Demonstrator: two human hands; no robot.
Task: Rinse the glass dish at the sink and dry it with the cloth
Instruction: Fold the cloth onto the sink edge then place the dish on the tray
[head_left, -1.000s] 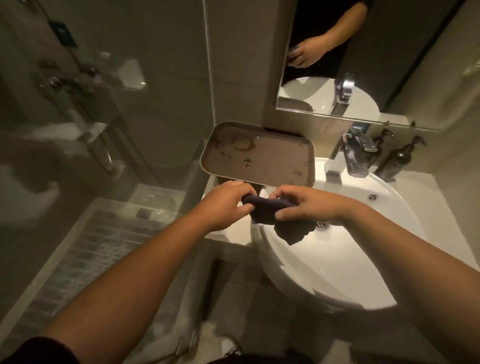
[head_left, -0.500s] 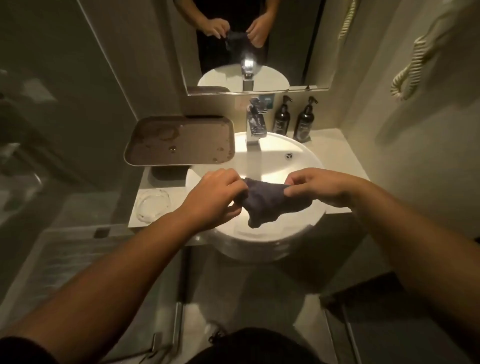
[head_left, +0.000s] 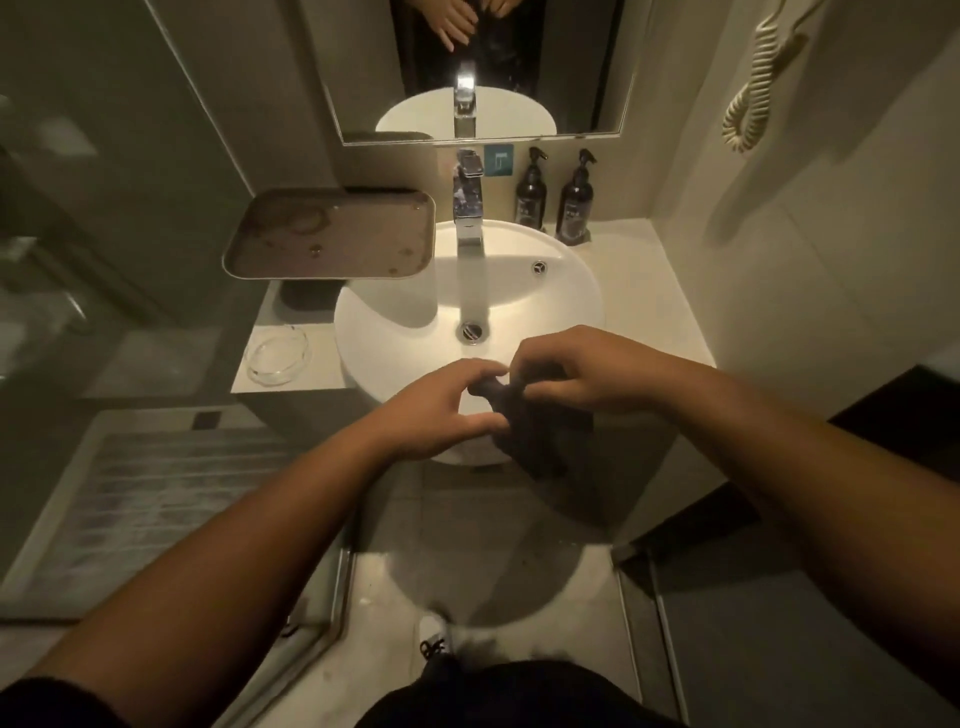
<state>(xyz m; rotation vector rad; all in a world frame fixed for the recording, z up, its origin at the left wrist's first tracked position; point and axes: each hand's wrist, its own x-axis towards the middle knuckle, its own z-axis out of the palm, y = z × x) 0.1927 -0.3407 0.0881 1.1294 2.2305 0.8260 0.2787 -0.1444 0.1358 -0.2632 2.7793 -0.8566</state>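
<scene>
Both hands, left (head_left: 441, 410) and right (head_left: 576, 374), pinch the dark crumpled cloth (head_left: 524, 426) over the round white sink's (head_left: 395, 332) six-o'clock rim, the clear glass dish (head_left: 278, 355) resting at nine o'clock.

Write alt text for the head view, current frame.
Two bare hands, left hand and right hand, grip a dark crumpled cloth over the front rim of a round white sink. A clear round glass dish sits untouched on the counter left of it.
</scene>
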